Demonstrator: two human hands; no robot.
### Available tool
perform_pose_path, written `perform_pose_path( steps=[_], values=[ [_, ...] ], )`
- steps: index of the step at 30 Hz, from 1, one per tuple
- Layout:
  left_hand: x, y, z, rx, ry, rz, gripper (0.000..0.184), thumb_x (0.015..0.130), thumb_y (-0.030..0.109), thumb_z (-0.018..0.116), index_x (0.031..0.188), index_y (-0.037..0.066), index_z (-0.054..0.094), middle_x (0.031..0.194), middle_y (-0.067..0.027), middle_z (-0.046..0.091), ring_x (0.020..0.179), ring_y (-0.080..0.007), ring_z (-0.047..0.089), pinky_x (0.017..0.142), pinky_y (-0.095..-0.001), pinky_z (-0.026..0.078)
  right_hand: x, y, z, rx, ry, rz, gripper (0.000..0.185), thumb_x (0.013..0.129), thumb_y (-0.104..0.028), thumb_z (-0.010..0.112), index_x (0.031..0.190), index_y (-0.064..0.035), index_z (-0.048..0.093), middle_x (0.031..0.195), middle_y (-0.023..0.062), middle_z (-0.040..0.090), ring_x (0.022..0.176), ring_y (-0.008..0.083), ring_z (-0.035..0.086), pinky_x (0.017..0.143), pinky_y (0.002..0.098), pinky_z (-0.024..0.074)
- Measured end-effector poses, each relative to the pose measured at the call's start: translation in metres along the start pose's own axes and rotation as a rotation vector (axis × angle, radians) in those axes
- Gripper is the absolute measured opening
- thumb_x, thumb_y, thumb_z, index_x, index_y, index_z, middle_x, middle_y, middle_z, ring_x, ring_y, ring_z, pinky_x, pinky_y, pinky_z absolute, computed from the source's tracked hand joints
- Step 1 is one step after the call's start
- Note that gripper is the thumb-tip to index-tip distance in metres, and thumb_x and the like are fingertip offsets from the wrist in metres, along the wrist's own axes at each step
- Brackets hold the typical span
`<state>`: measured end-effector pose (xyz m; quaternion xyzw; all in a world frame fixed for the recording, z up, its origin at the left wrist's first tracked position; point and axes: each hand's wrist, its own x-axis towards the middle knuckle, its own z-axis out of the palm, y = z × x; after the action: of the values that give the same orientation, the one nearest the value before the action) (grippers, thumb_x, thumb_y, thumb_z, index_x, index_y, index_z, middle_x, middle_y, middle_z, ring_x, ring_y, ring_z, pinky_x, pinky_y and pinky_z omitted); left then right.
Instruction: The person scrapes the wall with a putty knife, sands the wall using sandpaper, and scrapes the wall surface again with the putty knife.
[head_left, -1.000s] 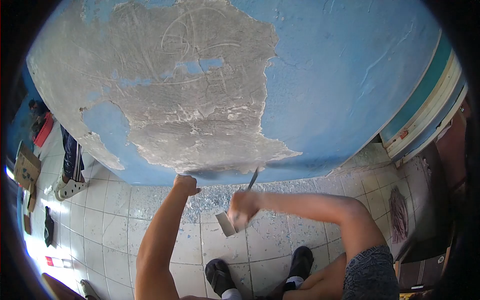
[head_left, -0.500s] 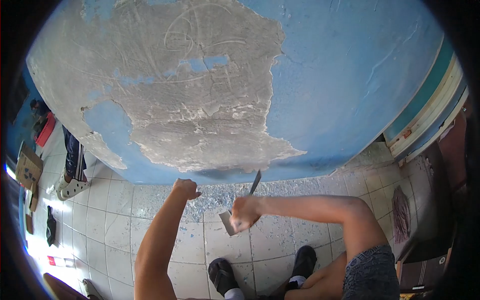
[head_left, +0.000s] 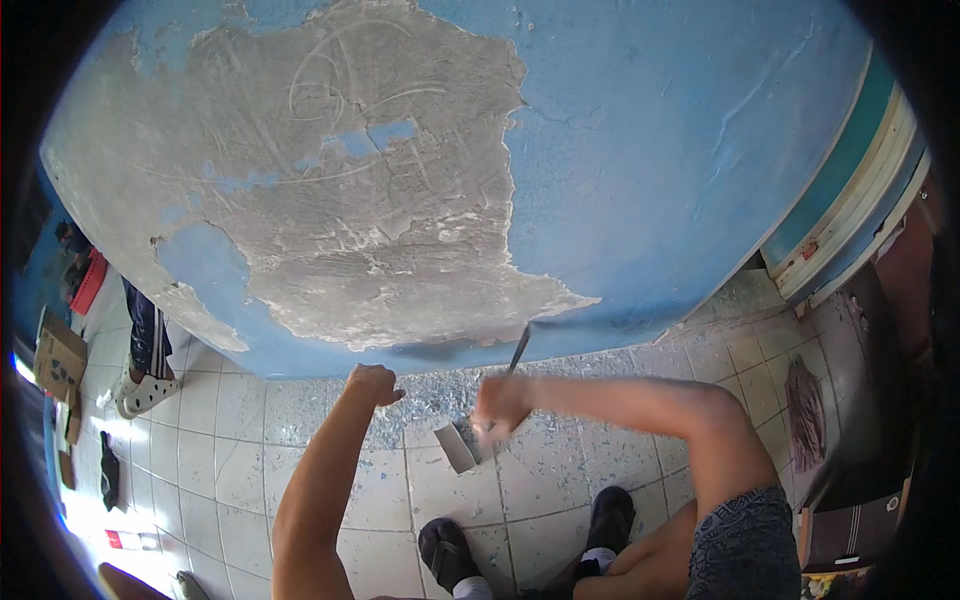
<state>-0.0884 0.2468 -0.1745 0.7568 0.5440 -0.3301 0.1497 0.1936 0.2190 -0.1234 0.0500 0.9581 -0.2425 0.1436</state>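
A blue wall (head_left: pixel 640 150) has a large bare grey patch (head_left: pixel 400 240) where the paint is off. My right hand (head_left: pixel 502 405), slightly blurred, is closed round a tool whose narrow dark blade (head_left: pixel 520 347) reaches up to the patch's lower edge. A wider flat metal blade (head_left: pixel 455 448) shows just below and left of that hand. Near the foot of the wall, my left hand (head_left: pixel 376 384) has its fingers curled and thumb out to the right; whether anything is in it is hidden. Paint flakes lie on the tiles beneath both hands.
At the left are another person's leg in a white clog (head_left: pixel 148 393), a cardboard box (head_left: pixel 60 357), a red basket (head_left: pixel 88 282) and a dark cloth (head_left: pixel 109 470). A crumpled cloth (head_left: pixel 805 415) lies at the right, near a door frame (head_left: pixel 850 215). My feet stand on the tiles.
My right hand has moved slightly right and up, with the narrow blade's tip further right along the patch's lower edge. The view has shifted a little. My left hand stays by the wall.
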Motion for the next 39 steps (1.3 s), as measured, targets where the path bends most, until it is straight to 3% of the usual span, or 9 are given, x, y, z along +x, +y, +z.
perform_pose_path(
  steps=[3, 7, 12, 20, 24, 31, 32, 35, 39],
  values=[
    [-0.015, 0.009, -0.013, -0.047, 0.036, 0.014, 0.056, 0.093, 0.058, 0.052, 0.110, 0.009, 0.072, 0.121, -0.0110, 0.068, 0.119, -0.0276, 0.060, 0.102, -0.0448, 0.044, -0.001, 0.001, 0.018, -0.053, 0.198, -0.042, 0.024, 0.080, -0.035, 0.062, 0.075, -0.0133, 0.070, 0.074, 0.0117, 0.071, 0.069, 0.0323, 0.068, 0.066, 0.0442, 0.0548],
    [-0.009, 0.010, -0.009, -0.050, -0.009, -0.004, 0.057, 0.093, 0.058, 0.052, 0.110, 0.008, 0.072, 0.122, -0.0107, 0.068, 0.121, -0.0271, 0.059, 0.104, -0.0441, 0.042, 0.018, -0.043, 0.024, -0.107, 0.133, -0.168, 0.026, 0.079, -0.036, 0.063, 0.070, -0.0115, 0.068, 0.069, 0.0135, 0.068, 0.069, 0.0340, 0.068, 0.066, 0.0444, 0.0548],
    [-0.008, 0.014, -0.012, -0.027, 0.019, 0.016, 0.056, 0.093, 0.058, 0.052, 0.111, 0.009, 0.072, 0.122, -0.0104, 0.068, 0.120, -0.0271, 0.060, 0.103, -0.0437, 0.043, -0.002, 0.000, 0.004, -0.049, 0.242, -0.060, 0.024, 0.078, -0.032, 0.064, 0.071, -0.0096, 0.067, 0.070, 0.0143, 0.068, 0.070, 0.0344, 0.068, 0.066, 0.0450, 0.0543],
    [-0.004, 0.013, -0.007, -0.011, 0.021, 0.028, 0.057, 0.094, 0.059, 0.051, 0.111, 0.008, 0.072, 0.121, -0.0104, 0.068, 0.120, -0.0275, 0.060, 0.104, -0.0441, 0.043, 0.027, -0.035, 0.016, -0.131, 0.090, -0.258, 0.034, 0.086, -0.039, 0.056, 0.073, -0.0099, 0.066, 0.074, 0.0122, 0.069, 0.075, 0.0327, 0.068, 0.069, 0.0454, 0.0544],
    [-0.014, 0.014, -0.009, -0.070, 0.006, 0.047, 0.057, 0.094, 0.059, 0.051, 0.110, 0.009, 0.072, 0.123, -0.0102, 0.067, 0.121, -0.0275, 0.059, 0.105, -0.0457, 0.041, 0.004, 0.003, 0.023, -0.207, 0.099, 0.025, 0.029, 0.086, -0.039, 0.060, 0.079, -0.0120, 0.070, 0.075, 0.0119, 0.070, 0.076, 0.0332, 0.069, 0.073, 0.0453, 0.0546],
    [-0.011, 0.007, -0.002, -0.008, -0.015, 0.026, 0.055, 0.094, 0.058, 0.051, 0.110, 0.011, 0.072, 0.122, -0.0103, 0.067, 0.120, -0.0281, 0.059, 0.105, -0.0456, 0.042, 0.014, -0.039, 0.011, 0.015, 0.118, -0.170, 0.034, 0.085, -0.038, 0.056, 0.069, -0.0101, 0.067, 0.071, 0.0131, 0.067, 0.073, 0.0342, 0.067, 0.069, 0.0465, 0.0527],
    [-0.012, 0.009, -0.001, -0.011, -0.025, 0.033, 0.055, 0.094, 0.059, 0.050, 0.111, 0.011, 0.072, 0.122, -0.0103, 0.067, 0.120, -0.0281, 0.059, 0.105, -0.0455, 0.042, 0.004, -0.006, 0.008, 0.106, 0.084, -0.123, 0.030, 0.085, -0.040, 0.064, 0.074, -0.0122, 0.066, 0.068, 0.0124, 0.066, 0.073, 0.0311, 0.068, 0.071, 0.0437, 0.0535],
    [-0.009, 0.009, -0.002, -0.025, 0.001, 0.030, 0.056, 0.093, 0.062, 0.049, 0.113, 0.014, 0.071, 0.123, -0.0105, 0.066, 0.121, -0.0288, 0.058, 0.105, -0.0471, 0.041, -0.008, 0.002, 0.015, -0.115, 0.371, -0.075, 0.029, 0.085, -0.036, 0.062, 0.069, -0.0108, 0.064, 0.060, 0.0130, 0.063, 0.062, 0.0338, 0.066, 0.062, 0.0448, 0.0534],
    [-0.007, 0.012, 0.005, -0.003, -0.024, 0.031, 0.057, 0.093, 0.063, 0.048, 0.114, 0.016, 0.070, 0.124, -0.0098, 0.065, 0.122, -0.0294, 0.057, 0.105, -0.0484, 0.040, 0.004, -0.027, 0.006, -0.050, 0.269, -0.134, 0.029, 0.086, -0.035, 0.061, 0.069, -0.0108, 0.065, 0.061, 0.0150, 0.064, 0.061, 0.0342, 0.066, 0.061, 0.0449, 0.0530]
  ],
)
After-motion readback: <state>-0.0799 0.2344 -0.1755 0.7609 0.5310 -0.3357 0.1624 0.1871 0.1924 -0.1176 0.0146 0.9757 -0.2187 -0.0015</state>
